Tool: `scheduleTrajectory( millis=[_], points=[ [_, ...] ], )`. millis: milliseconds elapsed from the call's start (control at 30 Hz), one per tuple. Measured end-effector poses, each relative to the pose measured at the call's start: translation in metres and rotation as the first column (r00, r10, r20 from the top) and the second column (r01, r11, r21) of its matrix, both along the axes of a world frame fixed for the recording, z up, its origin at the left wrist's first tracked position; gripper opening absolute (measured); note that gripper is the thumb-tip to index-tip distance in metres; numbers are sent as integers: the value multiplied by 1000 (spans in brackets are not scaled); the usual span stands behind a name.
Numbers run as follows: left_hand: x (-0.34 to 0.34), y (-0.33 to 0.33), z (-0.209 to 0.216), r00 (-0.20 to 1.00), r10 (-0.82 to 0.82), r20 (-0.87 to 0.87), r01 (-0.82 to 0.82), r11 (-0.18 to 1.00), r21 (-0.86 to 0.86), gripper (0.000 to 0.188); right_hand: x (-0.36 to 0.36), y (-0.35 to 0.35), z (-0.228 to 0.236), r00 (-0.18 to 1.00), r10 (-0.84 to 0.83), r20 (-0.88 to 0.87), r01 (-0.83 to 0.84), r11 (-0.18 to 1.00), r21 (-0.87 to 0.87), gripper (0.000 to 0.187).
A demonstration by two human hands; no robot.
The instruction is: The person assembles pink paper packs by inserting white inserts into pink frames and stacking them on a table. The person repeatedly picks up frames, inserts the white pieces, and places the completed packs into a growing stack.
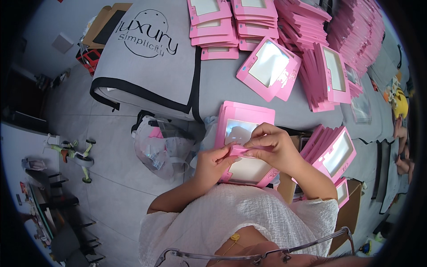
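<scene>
A pink windowed cardboard box [249, 171] lies in front of my body, close to my shirt. My left hand [211, 166] is closed on its left side, thumb and fingers pinching at a narrow pink flap [239, 150]. From the right, my right hand [275, 147] pinches the same flap, with its fingertips close to the left ones. Beyond the flap, a pink panel with a shiny clear window [240, 130] stretches away from me; whether it belongs to the same box I cannot tell.
Stacks of flat pink boxes [213, 31] cover the grey sofa [222, 80]. One pair of boxes [269, 66] lies apart. More pink boxes [331, 151] stand to my right by a cardboard carton [349, 209]. A clear plastic bag [162, 147] sits on the floor at left.
</scene>
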State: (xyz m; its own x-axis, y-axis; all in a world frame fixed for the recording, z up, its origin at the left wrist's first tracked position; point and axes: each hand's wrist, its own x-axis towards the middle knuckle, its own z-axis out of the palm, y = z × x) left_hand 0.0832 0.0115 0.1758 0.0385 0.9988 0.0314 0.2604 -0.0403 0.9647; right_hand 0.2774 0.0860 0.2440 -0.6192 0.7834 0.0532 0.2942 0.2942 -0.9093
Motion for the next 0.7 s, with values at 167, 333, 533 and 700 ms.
scheduleTrajectory(
  millis=[167,333,533,700],
  points=[
    [8,-3,5,995,27,96,-33,997,64,37,-2,6,-2,997,6,73,-5,1000,-21,13],
    [6,1,10,1000,-24,-1,23,960,278,39,-4,8,1,957,105,270,-105,994,-13,12],
    [-2,-3,0,995,81,52,-90,978,189,32,22,17,10,950,197,241,-185,980,-72,11],
    [-11,-8,-4,996,58,61,-68,983,172,27,78,15,4,964,118,237,-41,950,-309,11]
  ],
)
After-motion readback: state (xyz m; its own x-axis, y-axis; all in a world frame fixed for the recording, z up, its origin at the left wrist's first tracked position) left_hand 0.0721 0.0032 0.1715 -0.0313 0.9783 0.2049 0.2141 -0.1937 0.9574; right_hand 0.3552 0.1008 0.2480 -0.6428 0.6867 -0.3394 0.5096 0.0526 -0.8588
